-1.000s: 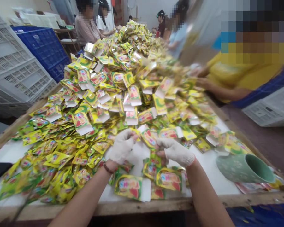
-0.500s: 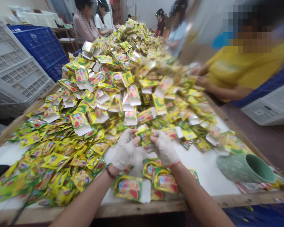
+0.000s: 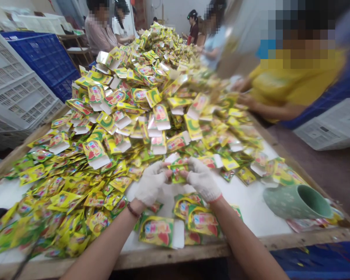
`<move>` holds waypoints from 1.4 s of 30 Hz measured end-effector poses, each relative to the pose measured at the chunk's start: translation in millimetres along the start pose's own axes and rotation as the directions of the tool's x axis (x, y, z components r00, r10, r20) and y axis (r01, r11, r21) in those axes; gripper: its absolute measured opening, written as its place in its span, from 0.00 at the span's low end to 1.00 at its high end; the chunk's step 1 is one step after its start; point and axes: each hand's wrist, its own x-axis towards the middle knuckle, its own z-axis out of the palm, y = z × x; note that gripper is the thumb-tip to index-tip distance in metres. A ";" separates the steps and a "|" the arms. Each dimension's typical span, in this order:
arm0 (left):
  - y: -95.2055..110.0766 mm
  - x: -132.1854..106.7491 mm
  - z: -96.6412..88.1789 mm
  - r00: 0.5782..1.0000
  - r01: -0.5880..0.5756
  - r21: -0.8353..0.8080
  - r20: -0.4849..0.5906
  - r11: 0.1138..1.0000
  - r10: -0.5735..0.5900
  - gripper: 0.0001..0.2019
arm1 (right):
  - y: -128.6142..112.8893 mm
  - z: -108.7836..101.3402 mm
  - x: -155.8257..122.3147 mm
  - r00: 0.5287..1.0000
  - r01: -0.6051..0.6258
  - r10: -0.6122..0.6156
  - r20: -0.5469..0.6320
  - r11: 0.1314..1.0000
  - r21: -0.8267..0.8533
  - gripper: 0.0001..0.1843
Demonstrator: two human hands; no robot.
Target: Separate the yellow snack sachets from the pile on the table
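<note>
Yellow foil sachet [image 3: 175, 174] pinched between the fingers [image 3: 164, 166] of gloved left hand [image 3: 150, 183] and right hand [image 3: 202, 179], just above the white counter [image 3: 251, 204].

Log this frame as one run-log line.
left hand: white knit glove | right hand: white knit glove | both pinching yellow sachet | wood-edged table: heaped sachets | green mug: on its side

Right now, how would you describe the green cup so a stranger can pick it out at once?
At the near edge of the white table, find the right hand. Further right, a green cup lies on its side, mouth facing right, unlike the flat yellow sachets around it.
</note>
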 end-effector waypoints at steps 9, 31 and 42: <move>4.7 -3.8 3.4 0.987 -0.060 0.085 0.152 0.995 0.047 0.15 | 3.5 -3.2 2.5 0.997 0.074 -0.068 0.034 0.970 -0.231 0.26; 15.2 39.8 66.0 0.871 -0.396 0.914 0.344 0.088 0.351 0.20 | -27.7 -81.6 -6.9 0.808 0.170 -0.340 -0.481 0.917 -0.362 0.17; 13.8 -11.1 7.5 0.911 -0.378 0.917 0.345 0.124 0.226 0.16 | -10.5 -43.6 -6.3 0.989 0.141 -0.147 0.016 0.903 -0.406 0.08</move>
